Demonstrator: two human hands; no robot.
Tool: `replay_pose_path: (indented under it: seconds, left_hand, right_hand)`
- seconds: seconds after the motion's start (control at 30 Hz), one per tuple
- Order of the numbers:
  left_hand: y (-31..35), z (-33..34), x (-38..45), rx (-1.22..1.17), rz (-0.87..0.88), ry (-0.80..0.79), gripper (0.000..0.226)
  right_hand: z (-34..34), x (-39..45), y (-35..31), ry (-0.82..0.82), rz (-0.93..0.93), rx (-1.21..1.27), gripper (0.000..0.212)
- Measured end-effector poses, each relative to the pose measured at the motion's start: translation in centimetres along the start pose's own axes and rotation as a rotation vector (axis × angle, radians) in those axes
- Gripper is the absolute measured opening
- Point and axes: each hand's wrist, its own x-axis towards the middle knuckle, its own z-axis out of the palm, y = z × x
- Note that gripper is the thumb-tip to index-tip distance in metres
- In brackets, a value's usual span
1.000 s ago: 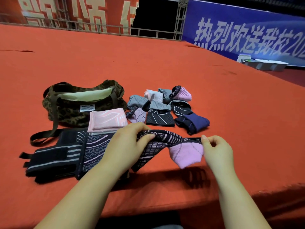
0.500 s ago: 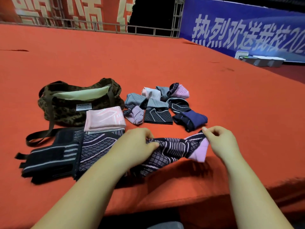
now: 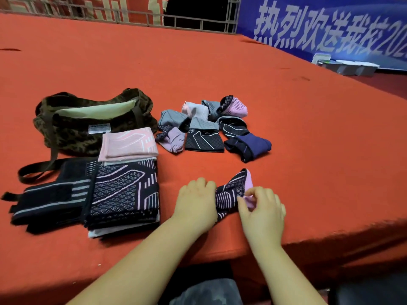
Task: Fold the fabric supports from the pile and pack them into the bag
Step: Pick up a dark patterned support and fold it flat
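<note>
Head view, left to right. Black strapped support [image 3: 46, 201] lies flat at far left on the red carpet [image 3: 220, 69], a strap end poking out at its left edge. Behind it sits the leopard-print bag [image 3: 72, 130], mouth open, pale lining showing, its dark shoulder strap [image 3: 35, 172] trailing forward onto the carpet. Pink folded support [image 3: 127, 144] lies against the bag's front, overlapping the top of a dark patterned folded stack [image 3: 125, 194]; that stack sits just beside and partly over the black strapped support, with a pale layer showing at its bottom edge. Right of the bag, the pile of unfolded supports [image 3: 207, 126] is bunched together: grey, pink, lilac, black with white lines, and a navy one [image 3: 248, 146] at its right end.

Near the carpet's front edge, left hand [image 3: 196, 203] has fingers curled down, gripping the left part of a dark-and-lilac patterned support [image 3: 231, 192]. Right hand [image 3: 262, 208] pinches the lilac end of the same support between thumb and fingers. Support is bunched short between the two hands, one corner sticking up toward the pile. Hands are close together, well apart from the bag. Blue banner [image 3: 330, 25] with white characters runs at back right.
</note>
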Motion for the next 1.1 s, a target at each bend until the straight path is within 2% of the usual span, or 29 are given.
replay_pose_path:
  seconds: [0.07, 0.13, 0.33, 0.5, 0.67, 0.8, 0.97, 1.1]
  left_hand:
    - [0.9, 0.9, 0.4, -0.120, 0.114, 0.053, 0.047]
    - [1.6, 2.0, 0.9, -0.162, 0.151, 0.040, 0.046]
    - [1.4, 4.4, 2.4, -0.169, 0.040, 0.043, 0.038]
    - [1.0, 4.2, 3.0, -0.214, -0.013, 0.083, 0.025]
    - [0.2, 3.7, 3.7, -0.561, -0.149, 0.092, 0.018]
    - [-0.1, 3.4, 3.6, -0.888, -0.272, 0.120, 0.013]
    - [0.3, 2.3, 3.1, -1.020, -0.215, 0.189, 0.011]
    - [0.5, 1.6, 2.4, -1.056, -0.142, 0.236, 0.013]
  right_hand:
    - [0.3, -0.7, 0.7, 0.007, 0.033, -0.020, 0.027]
    - [0.4, -0.8, 1.2, 0.022, 0.065, -0.037, 0.028]
    - [0.9, -0.8, 1.7, -0.010, 0.098, -0.080, 0.027]
    - [1.1, -1.1, 1.1, -0.004, 0.067, -0.053, 0.017]
    - [1.2, -0.6, 0.3, 0.027, 0.014, -0.021, 0.016]
    - [1.0, -0.1, -0.6, 0.028, 0.006, 0.003, 0.034]
    - [1.2, 0.7, -1.7, -0.006, 0.027, 0.060, 0.037]
    - [0.7, 1.3, -2.2, -0.073, 0.158, 0.193, 0.020]
